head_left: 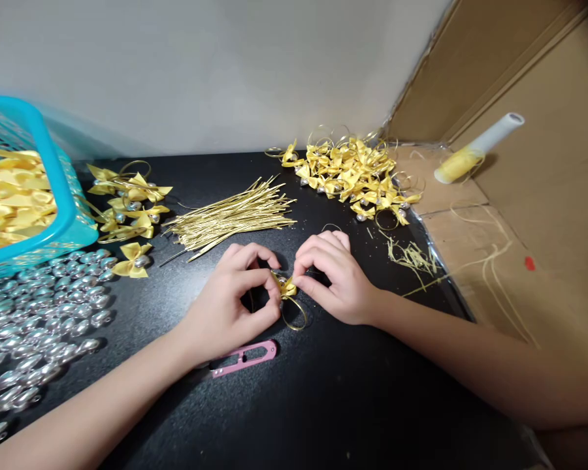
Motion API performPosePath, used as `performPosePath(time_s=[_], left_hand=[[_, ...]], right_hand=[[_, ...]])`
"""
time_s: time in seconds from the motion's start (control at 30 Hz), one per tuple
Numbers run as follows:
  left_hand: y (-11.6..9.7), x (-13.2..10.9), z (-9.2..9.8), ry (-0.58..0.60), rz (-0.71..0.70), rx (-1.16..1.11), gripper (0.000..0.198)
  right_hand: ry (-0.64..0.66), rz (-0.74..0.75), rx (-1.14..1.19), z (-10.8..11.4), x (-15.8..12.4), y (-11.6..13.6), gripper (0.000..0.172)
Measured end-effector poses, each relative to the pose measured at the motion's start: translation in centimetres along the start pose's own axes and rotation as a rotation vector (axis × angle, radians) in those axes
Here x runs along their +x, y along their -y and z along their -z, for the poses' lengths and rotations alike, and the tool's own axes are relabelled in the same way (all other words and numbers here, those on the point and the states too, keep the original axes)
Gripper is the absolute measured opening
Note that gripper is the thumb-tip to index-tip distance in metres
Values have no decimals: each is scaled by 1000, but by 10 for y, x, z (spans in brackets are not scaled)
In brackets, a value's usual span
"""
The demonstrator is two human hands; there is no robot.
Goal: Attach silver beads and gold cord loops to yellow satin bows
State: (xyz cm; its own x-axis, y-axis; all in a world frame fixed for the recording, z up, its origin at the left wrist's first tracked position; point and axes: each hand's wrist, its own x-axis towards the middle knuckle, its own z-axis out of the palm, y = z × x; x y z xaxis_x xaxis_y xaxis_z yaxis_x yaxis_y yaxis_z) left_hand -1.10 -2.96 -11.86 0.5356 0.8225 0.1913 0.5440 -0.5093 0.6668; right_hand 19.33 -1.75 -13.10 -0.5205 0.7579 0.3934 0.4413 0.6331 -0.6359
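Observation:
Between my two hands is a yellow ribbon bow [288, 287] with a gold wire loop hanging toward me. My left hand [238, 297] pinches it from the left, thumb and fingertips together. On the other side, the bent fingers of my right hand [336, 277] are closed at the bow's right edge; my fingertips hide what exactly they grip. Pink thread snips [247, 358] lie on the black table [323, 405] just below my left hand, partly covered by it. A bundle of gold wire stems [232, 219] lies beyond my hands.
A turquoise basket [68, 215] of yellow bows stands at the left, with many silver beads [44, 326] in front. Bows with beads [132, 202] lie beside it. Finished-looking bows with wire loops [353, 173] are heaped at back right, near thread scraps [411, 258] and a thread tube [480, 147] on cardboard.

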Motion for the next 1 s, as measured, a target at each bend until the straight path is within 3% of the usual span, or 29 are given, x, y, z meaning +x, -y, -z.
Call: performPosePath(time_s=[0.17, 0.27, 0.4, 0.7, 0.87, 1.0], left_hand=[[1, 0, -1, -23, -46, 14, 14], [2, -1, 1, -73, -59, 4, 3], [5, -2, 5, -155, -78, 29, 12], [8, -6, 0, -172, -190, 175, 17], [6, -9, 1, -282, -262, 275, 29], [5, -10, -1, -267, -269, 315, 23]], right_hand=[[-14, 17, 11, -1, 0, -1, 12], [-18, 22, 14, -1, 0, -1, 11], [-26, 27, 15, 0, -1, 0, 12], [-3, 6, -3, 0, 0, -1, 13], [-3, -2, -11, -1, 0, -1, 14], [-12, 0, -12, -1, 1, 0, 13]])
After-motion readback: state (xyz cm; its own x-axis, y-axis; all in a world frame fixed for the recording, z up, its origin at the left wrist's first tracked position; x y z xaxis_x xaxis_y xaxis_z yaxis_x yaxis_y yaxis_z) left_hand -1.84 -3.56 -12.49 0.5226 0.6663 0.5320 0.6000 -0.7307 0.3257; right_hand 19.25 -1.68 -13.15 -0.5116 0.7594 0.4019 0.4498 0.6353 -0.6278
